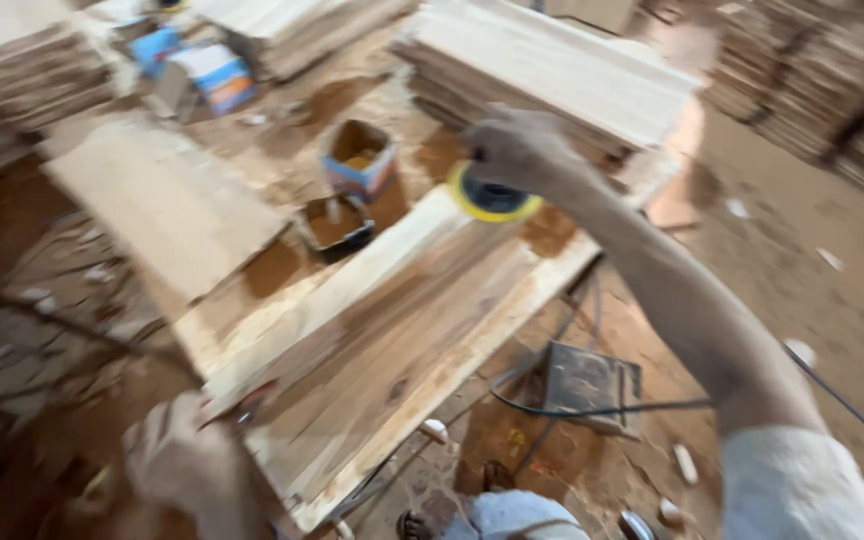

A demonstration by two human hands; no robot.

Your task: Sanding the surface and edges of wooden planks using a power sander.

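Sander [492, 198] under clenched right hand [517, 150]

Right hand [517, 150] outstretched and gripping; left hand [187, 460] near, blurred

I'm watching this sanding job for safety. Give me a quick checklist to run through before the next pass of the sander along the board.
1. Right hand gripping the round yellow-rimmed sander: ok.
2. Sander sitting on the long pale wooden board: ok.
3. Left hand steadying the board's near end: ok, though blurred.
4. Black power cable off the board: ok, it hangs below.
5. Small open cardboard boxes away from the sander: not ok, close beside it.
6. Sander running: cannot tell.
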